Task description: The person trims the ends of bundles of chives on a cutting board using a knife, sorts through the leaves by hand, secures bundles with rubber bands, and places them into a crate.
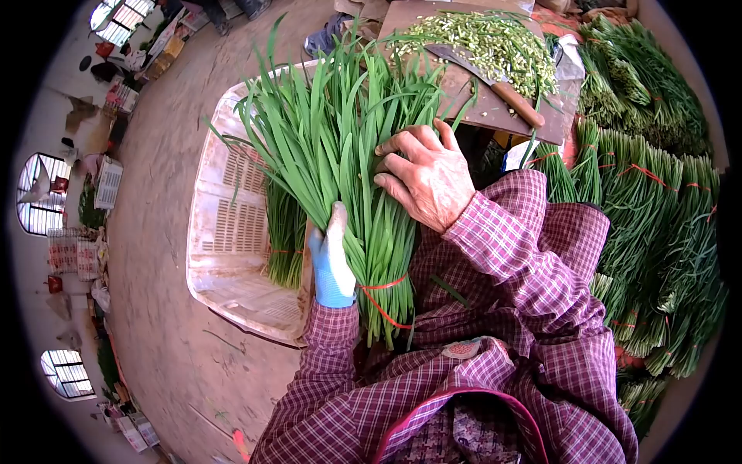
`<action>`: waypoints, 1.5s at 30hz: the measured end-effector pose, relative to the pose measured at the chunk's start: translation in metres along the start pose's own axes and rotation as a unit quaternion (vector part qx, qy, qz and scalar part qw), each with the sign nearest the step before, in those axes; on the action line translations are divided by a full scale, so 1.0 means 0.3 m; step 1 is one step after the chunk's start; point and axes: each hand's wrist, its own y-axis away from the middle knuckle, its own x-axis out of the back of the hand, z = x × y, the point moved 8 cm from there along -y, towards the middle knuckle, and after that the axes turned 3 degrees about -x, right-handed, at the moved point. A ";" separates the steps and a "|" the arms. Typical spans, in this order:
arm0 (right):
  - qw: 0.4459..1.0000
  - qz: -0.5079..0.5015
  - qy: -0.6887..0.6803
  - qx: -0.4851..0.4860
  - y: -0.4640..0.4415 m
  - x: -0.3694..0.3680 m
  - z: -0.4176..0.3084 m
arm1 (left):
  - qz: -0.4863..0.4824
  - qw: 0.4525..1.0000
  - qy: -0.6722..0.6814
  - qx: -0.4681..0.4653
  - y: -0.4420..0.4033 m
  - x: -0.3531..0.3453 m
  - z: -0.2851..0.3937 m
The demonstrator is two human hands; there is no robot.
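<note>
A thick bundle of garlic chives (328, 147) stands tilted in front of me, leaves fanned upward and cut stems pointing down. A red band (382, 284) circles it near the stem ends, with a loose tail hanging. My left hand (334, 259), in a white and blue glove, is wrapped round the bundle's left side above the band. My right hand (429, 174) is bare and lies on the leaves at the right; its thumb and first fingers are curled in on them, the little finger sticking out. The fingertips are partly hidden among the leaves.
At my left stands a white plastic crate (224, 259) with another chive bundle (286, 240) inside. Ahead, a board (487, 116) carries chopped stem pieces (495, 46) and a wooden-handled knife (495, 85). Several banded chive bundles (641, 201) are stacked at my right.
</note>
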 end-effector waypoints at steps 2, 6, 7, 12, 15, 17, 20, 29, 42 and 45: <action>1.000 -0.011 0.009 -0.017 -0.007 0.000 -0.005 | 0.001 1.000 0.000 0.004 0.002 0.000 0.000; 0.999 -0.033 0.005 -0.031 -0.009 -0.003 -0.008 | 0.006 1.000 -0.009 -0.003 -0.002 0.005 -0.004; 0.999 -0.038 -0.006 -0.030 -0.007 -0.006 -0.011 | 0.006 1.000 -0.009 -0.003 -0.008 0.012 -0.011; 1.000 0.004 -0.026 -0.008 0.010 -0.002 -0.011 | 0.015 1.000 -0.008 -0.003 -0.013 0.037 -0.025; 1.000 -0.003 -0.026 -0.004 0.008 -0.006 -0.015 | 0.005 1.000 -0.012 -0.017 -0.012 0.021 -0.009; 0.998 -0.048 -0.029 -0.008 0.007 -0.024 -0.015 | 0.004 1.000 -0.010 -0.021 -0.005 0.013 -0.001; 0.999 -0.023 -0.039 0.003 0.010 -0.019 -0.033 | 0.003 1.000 -0.004 -0.017 -0.003 0.012 -0.002; 0.997 -0.074 0.001 -0.011 0.015 -0.034 -0.047 | 0.011 1.000 0.012 -0.009 -0.009 0.018 -0.016; 0.995 -0.093 0.008 -0.023 0.003 -0.083 -0.023 | 0.025 0.999 -0.017 -0.029 -0.019 0.055 -0.029; 0.994 -0.110 0.006 -0.027 0.010 -0.093 -0.015 | 0.008 1.000 -0.004 -0.013 -0.014 0.029 -0.020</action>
